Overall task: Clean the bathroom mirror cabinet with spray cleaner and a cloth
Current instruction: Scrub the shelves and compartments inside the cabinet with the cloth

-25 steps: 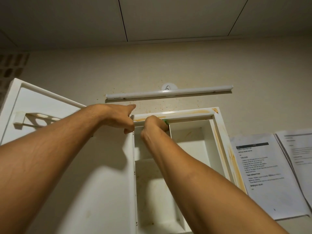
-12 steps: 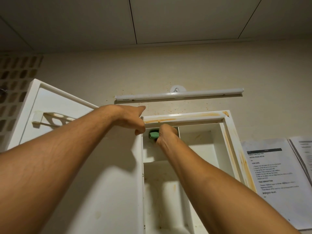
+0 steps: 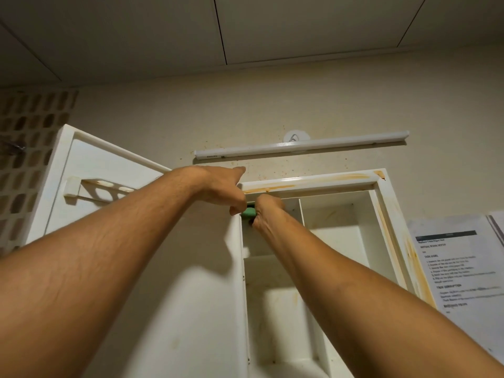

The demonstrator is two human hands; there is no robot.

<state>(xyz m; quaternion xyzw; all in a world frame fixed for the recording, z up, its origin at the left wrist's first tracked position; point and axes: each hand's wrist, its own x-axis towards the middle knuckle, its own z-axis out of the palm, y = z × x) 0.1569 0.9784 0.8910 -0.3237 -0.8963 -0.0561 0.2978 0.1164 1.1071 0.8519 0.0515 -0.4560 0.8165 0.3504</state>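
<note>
green cloth (image 3: 248,213) in right hand (image 3: 268,211), left hand (image 3: 218,186) holding door (image 3: 109,167)

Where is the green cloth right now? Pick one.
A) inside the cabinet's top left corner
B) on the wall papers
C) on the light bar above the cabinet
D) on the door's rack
A: the right hand holds the green cloth in the upper left corner of the mirror cabinet, just under its stained top frame.

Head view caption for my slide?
Right hand presses green cloth into cabinet's top-left compartment; left hand holds the open door.
</note>
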